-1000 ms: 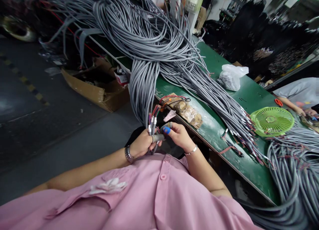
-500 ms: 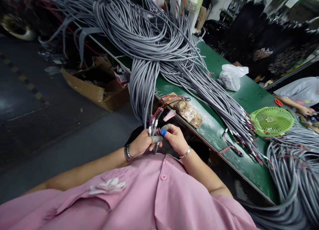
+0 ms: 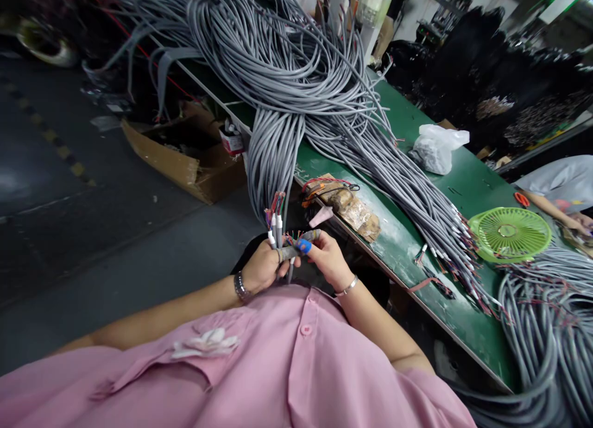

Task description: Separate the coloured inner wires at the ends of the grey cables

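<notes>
My left hand point(image 3: 262, 268) is closed round a few grey cable ends point(image 3: 277, 229) whose coloured wires and white sleeves stick up above my fist. My right hand point(image 3: 327, 256), with blue and grey finger covers, pinches one cable end right beside the left hand. Both hands are in front of my chest, just off the near edge of the green workbench point(image 3: 467, 187). A thick bundle of grey cables point(image 3: 273, 150) hangs over that edge down towards my hands.
A large heap of grey cables point(image 3: 287, 57) covers the bench's far end. On the bench lie a brown taped block point(image 3: 352, 209), a white plastic bag point(image 3: 435, 147) and a green fan grille point(image 3: 509, 233). A cardboard box point(image 3: 180, 159) sits on the floor. Another person's arm point(image 3: 553, 202) rests at right.
The cable ends in my left hand have shifted slightly left and more upright; my right fingers stay pinched beside them. The view has drifted a little.
</notes>
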Demonstrator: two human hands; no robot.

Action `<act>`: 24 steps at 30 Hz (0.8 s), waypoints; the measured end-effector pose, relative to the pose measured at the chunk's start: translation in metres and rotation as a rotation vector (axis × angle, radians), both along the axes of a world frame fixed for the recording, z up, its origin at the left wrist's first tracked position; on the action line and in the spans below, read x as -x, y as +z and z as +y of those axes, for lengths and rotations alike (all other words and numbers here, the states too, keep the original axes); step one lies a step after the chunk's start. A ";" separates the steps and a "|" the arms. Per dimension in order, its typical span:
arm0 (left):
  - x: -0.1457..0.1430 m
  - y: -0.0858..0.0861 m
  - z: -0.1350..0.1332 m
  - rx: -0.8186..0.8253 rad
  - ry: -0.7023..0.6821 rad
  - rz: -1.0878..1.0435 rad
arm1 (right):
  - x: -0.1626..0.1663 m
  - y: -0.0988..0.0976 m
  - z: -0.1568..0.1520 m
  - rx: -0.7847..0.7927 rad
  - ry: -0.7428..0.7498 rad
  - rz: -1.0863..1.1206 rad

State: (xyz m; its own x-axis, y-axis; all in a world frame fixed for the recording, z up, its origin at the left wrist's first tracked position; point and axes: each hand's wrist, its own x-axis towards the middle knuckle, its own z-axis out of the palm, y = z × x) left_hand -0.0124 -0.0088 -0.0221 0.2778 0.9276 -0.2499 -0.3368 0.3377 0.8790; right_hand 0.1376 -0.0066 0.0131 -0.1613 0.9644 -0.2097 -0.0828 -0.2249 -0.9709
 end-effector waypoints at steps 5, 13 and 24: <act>0.002 0.001 -0.002 -0.045 -0.039 0.135 | 0.002 0.002 0.004 -0.022 0.027 -0.095; 0.001 0.008 -0.004 -0.112 -0.042 0.208 | 0.006 -0.001 -0.002 -0.017 -0.067 -0.152; 0.003 0.007 -0.005 -0.143 -0.066 0.342 | -0.001 0.000 0.001 -0.050 0.020 -0.268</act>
